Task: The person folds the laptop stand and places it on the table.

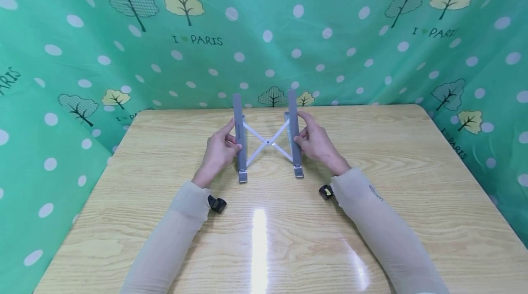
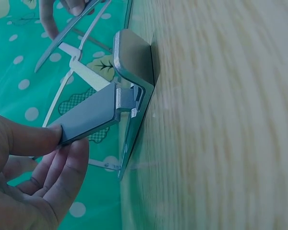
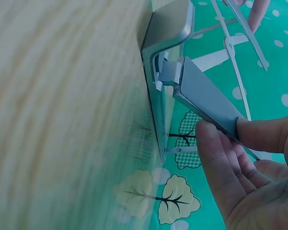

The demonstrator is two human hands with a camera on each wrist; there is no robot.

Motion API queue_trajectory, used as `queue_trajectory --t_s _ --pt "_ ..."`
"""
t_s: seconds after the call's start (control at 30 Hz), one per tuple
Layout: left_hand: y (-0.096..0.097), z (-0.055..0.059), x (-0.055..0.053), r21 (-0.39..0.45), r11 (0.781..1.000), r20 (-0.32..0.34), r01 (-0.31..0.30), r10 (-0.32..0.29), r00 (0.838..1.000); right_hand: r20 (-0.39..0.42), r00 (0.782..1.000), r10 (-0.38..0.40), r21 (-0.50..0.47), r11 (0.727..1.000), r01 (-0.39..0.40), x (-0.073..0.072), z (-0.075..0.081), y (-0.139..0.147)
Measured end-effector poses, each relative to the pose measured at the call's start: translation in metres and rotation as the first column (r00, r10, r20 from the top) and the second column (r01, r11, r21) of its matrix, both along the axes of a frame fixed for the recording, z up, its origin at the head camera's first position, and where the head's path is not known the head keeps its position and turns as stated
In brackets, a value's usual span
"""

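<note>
A grey folding laptop stand [image 1: 240, 133] stands opened out at the back middle of the table, its two long arms joined by a silver X-shaped brace [image 1: 268, 142]. My left hand [image 1: 220, 149] pinches the left arm between thumb and fingers. On the other side, my right hand [image 1: 316, 140] grips the right arm the same way. Each upper arm [image 2: 91, 112] is raised at an angle from its base, hinged at the near end beside a bent lip [image 2: 134, 55]. In the right wrist view the thumb lies on the arm [image 3: 206, 93], with fingertips beneath it.
The wooden table [image 1: 136, 239] extends around the stand, with light glare near its front. A green curtain [image 1: 264, 69] with dots and trees hangs behind and at both sides. Black wrist cameras [image 1: 217, 204] sit at the cuffs of both sleeves.
</note>
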State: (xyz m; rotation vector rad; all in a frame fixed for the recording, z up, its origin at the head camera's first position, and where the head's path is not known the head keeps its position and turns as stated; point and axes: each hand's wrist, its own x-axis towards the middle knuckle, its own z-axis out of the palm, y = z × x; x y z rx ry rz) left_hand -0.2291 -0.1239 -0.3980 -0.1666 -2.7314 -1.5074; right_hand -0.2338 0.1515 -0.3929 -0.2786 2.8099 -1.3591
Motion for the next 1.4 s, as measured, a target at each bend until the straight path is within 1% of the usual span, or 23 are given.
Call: queue_trajectory --t_s 0.3,0.5,0.73,0.9,1.03,1.27,1.4 --pt "0.0009 0.0002 0.0009 0.004 1.0 -0.025 0.008 -0.008 1.0 -0.015 1.0 -0.004 0.008 1.0 0.004 0.0004 -0.0008 0.0007" --pt "0.0015 -0.0002 0.0014 0.001 1.0 -0.018 0.005 -0.005 1.0 -0.018 1.0 -0.002 0.01 1.0 0.003 0.0011 -0.002 0.0005" --pt "0.005 0.0 0.0015 0.02 1.0 0.003 0.004 -0.004 1.0 -0.008 1.0 -0.012 -0.006 1.0 0.012 0.0023 -0.0011 -0.0001" --pt "0.0058 -0.0011 0.0018 0.011 1.0 -0.002 0.006 -0.006 1.0 0.0 1.0 0.001 -0.016 1.0 -0.001 0.0027 -0.0008 -0.0016" --pt "0.005 -0.0015 0.0021 0.009 1.0 -0.008 0.006 -0.006 1.0 0.004 1.0 -0.003 -0.004 1.0 0.003 0.0029 -0.0006 -0.0031" --pt "0.0058 -0.001 0.0025 0.015 1.0 0.005 0.006 -0.006 1.0 0.015 1.0 -0.01 0.004 1.0 0.01 0.0042 0.0011 -0.0034" --pt "0.0054 -0.0015 0.0026 0.019 1.0 -0.002 0.007 -0.007 1.0 0.023 1.0 -0.008 0.003 1.0 0.008 0.0038 0.001 -0.0034"
